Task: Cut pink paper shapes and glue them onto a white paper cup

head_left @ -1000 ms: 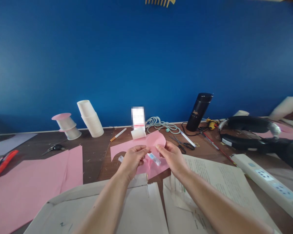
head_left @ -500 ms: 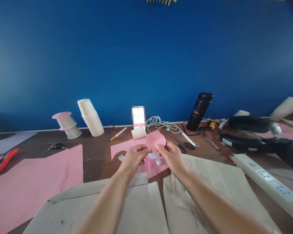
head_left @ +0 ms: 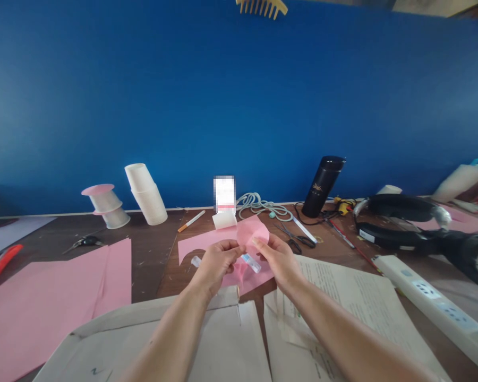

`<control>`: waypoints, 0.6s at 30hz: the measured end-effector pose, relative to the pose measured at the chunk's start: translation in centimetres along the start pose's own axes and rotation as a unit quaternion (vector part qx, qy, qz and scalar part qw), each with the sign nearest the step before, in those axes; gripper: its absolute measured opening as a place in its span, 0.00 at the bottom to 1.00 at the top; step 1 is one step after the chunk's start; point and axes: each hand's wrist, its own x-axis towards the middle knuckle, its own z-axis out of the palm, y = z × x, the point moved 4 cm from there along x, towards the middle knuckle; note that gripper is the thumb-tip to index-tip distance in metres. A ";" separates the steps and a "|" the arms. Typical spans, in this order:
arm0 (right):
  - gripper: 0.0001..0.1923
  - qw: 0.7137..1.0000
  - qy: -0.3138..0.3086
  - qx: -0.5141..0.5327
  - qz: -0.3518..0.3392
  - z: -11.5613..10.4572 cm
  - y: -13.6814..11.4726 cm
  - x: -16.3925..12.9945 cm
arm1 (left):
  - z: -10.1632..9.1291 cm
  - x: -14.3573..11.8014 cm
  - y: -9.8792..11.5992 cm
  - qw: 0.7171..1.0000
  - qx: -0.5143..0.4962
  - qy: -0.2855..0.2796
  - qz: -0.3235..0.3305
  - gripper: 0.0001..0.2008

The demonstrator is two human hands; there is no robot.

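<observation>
Both hands pinch a small rounded piece of pink paper (head_left: 250, 231) above the table. My left hand (head_left: 218, 261) is closed at its lower left edge, thumb against fingers. On its right side, my right hand (head_left: 279, 258) grips it with the thumb in front and the fingers behind. Below lies a cut pink sheet (head_left: 199, 243) with a curved edge. A small clear tube with a blue label (head_left: 252, 263) rests between the hands. Scissors (head_left: 297, 239) with dark handles lie just beyond my right hand.
White paper cups (head_left: 146, 196) and a pink-topped cup stack (head_left: 107, 206) stand at the back left. A black bottle (head_left: 322, 187) stands at the back right. Pink sheets (head_left: 59, 292) lie left; a power strip (head_left: 426, 297) and black headset (head_left: 402, 223) lie right. Cardboard (head_left: 143, 339) is in front.
The view has tilted up slightly, so a yellow comb on the wall shows more fully. Both hands keep hold of the pink paper piece, with little movement.
</observation>
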 end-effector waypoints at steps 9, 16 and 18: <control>0.17 0.999 0.010 0.041 -0.020 -0.6 0.3 0.5 | 0.2 0.0 -0.4 0.998 0.052 -0.013 -0.022 0.14; 0.16 0.996 0.068 -0.026 -0.046 -1.1 0.0 0.5 | 0.4 -0.3 -0.2 0.996 0.080 -0.011 -0.025 0.13; 0.17 0.996 0.068 -0.030 -0.046 -1.1 -0.1 0.5 | 0.4 -0.3 -0.2 0.996 0.083 -0.013 -0.025 0.14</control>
